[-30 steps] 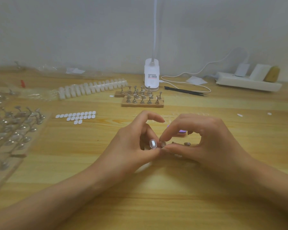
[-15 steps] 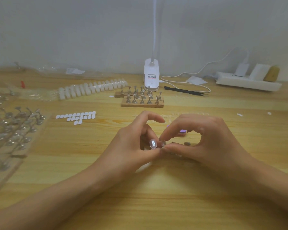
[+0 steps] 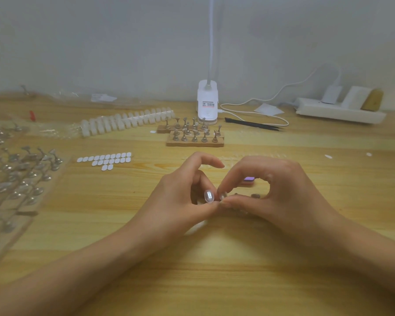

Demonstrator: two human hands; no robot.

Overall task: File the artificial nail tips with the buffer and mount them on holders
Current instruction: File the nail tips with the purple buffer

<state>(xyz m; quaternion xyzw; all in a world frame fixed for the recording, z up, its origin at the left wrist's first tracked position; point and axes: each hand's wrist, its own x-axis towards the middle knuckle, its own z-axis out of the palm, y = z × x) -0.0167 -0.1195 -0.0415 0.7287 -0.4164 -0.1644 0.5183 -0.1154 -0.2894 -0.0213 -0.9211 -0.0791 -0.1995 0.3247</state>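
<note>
Your left hand [image 3: 183,199] and right hand [image 3: 283,197] meet fingertip to fingertip near the middle of the desk [image 3: 214,281], both forearms running off the near edge. Your left grip pinches a clear nail tip [image 3: 208,196], thumb in front and a curled finger behind it; whatever sits under the tip is hidden by the thumb. Your right grip is pressed together, forefinger to thumb, on a small grey piece [image 3: 222,196] just beside the tip; it is too small to tell what it is. A metal holder [image 3: 255,195] shows in the gap under your right palm, and the purple-topped buffer [image 3: 248,179] lies behind your right fingers, mostly covered. Toward the far edge stand wooden blocks of holders [image 3: 195,136], a strip of nail tips [image 3: 128,120], a lamp base [image 3: 207,103] and black tweezers [image 3: 253,124]. White adhesive pads [image 3: 105,159] lie left of centre. At the left edge, more holders [image 3: 21,176] are blurred and cut off.
</note>
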